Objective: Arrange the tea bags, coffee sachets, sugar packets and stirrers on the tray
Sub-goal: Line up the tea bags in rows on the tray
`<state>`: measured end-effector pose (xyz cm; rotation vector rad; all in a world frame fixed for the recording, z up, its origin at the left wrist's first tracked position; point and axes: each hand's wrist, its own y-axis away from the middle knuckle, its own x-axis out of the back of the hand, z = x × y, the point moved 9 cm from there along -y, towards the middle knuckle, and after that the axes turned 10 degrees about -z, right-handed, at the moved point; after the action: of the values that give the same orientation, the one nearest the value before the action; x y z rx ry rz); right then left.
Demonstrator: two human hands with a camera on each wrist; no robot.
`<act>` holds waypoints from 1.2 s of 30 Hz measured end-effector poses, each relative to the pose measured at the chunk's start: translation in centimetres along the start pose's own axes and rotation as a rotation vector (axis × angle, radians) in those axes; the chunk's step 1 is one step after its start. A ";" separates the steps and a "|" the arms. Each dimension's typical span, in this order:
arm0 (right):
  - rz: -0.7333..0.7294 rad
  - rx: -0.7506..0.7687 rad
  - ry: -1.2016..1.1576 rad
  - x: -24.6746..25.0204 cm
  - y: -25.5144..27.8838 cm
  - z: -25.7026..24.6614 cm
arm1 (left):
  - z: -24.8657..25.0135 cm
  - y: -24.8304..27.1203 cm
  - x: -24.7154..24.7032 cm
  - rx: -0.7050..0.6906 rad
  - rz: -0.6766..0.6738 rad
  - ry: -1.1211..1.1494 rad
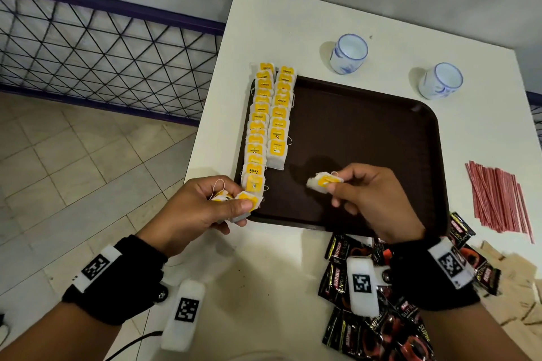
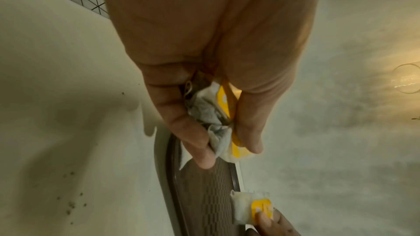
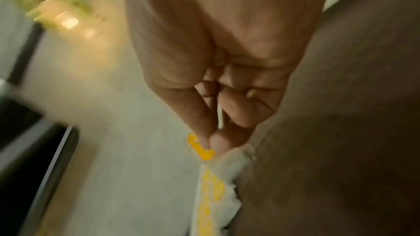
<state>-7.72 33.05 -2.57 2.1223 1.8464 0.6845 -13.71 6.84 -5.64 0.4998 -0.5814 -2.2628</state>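
A dark brown tray [image 1: 366, 132] lies on the white table. Two rows of yellow-tagged tea bags [image 1: 269, 114] overlap along its left side. My left hand [image 1: 223, 202] grips a small bunch of tea bags [image 1: 246, 202] at the tray's near left corner; the left wrist view shows the bunch [image 2: 218, 117] squeezed between fingers and thumb. My right hand [image 1: 337, 184] pinches a single tea bag [image 1: 321, 182] above the tray's near middle, seen blurred as a tea bag [image 3: 204, 148] in the right wrist view. Black coffee sachets [image 1: 366, 316] lie heaped at the near right, red stirrers [image 1: 498, 199] at the right.
Two blue-and-white cups [image 1: 349, 53] [image 1: 441, 80] stand beyond the tray. Brown paper packets [image 1: 516, 281] lie at the far right edge. A wire-mesh frame [image 1: 102, 50] and tiled floor [image 1: 73, 170] are left of the table.
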 end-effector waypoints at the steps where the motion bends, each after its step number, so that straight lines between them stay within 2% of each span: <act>1: -0.022 -0.005 -0.026 -0.3 -0.7 0.2 | -0.1 0.0 0.1 0.001 0.003 -0.004; 8: -0.160 -0.086 -0.080 -4.5 -4.2 0.2 | -0.4 -0.3 0.6 -0.007 0.013 -0.008; 12: -0.182 -0.126 -0.081 -6.1 -5.5 0.5 | -0.6 -0.6 0.8 -0.012 0.015 -0.009; 27: -0.122 -0.139 -0.066 -7.6 -7.3 0.2 | -0.6 -1.2 0.7 -0.016 -0.027 -0.004; 36: -0.036 -0.122 0.077 -7.6 -8.4 0.3 | -0.8 -1.2 0.9 -0.006 -0.028 -0.013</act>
<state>-15.50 27.06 -8.20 2.0082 1.8264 0.8587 -14.61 6.76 -7.11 0.4940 -0.5774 -2.2951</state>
